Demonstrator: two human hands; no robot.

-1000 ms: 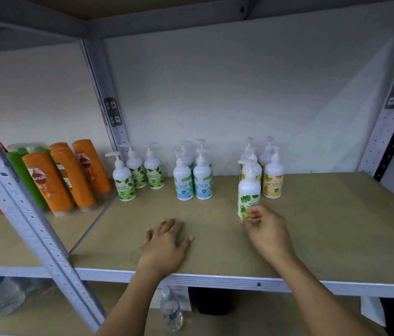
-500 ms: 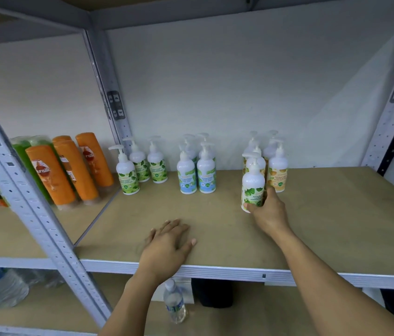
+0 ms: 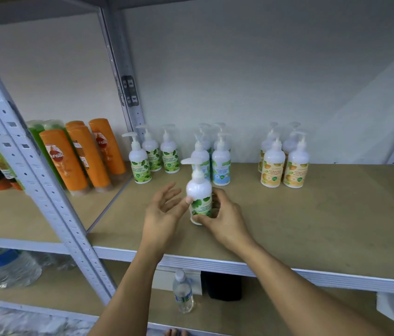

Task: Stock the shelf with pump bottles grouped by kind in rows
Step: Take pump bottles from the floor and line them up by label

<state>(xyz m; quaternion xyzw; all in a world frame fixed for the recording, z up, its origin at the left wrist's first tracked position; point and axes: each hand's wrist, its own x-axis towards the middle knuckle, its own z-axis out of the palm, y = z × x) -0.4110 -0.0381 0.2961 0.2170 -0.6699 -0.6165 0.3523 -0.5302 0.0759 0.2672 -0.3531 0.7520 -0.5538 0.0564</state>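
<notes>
A white pump bottle with a green leaf label (image 3: 199, 195) is held just above the wooden shelf board (image 3: 312, 221), in front of the blue-label row. My right hand (image 3: 222, 215) is wrapped around its lower body from the right. My left hand (image 3: 164, 209) is open beside it, thumb touching the bottle's left side. At the back stand three groups: green-label pump bottles (image 3: 153, 156), blue-label pump bottles (image 3: 211, 158) and orange-label pump bottles (image 3: 284, 163).
Orange shampoo bottles (image 3: 79, 156) and green ones stand on the neighbouring shelf to the left, beyond a grey perforated upright (image 3: 33, 170). A water bottle (image 3: 183, 292) stands on the lower shelf, with packed water bottles (image 3: 4, 267) at lower left.
My right hand has carried the green-label bottle leftward from beside the orange-label group to the shelf's middle. My left hand has lifted off the board and come up against the bottle.
</notes>
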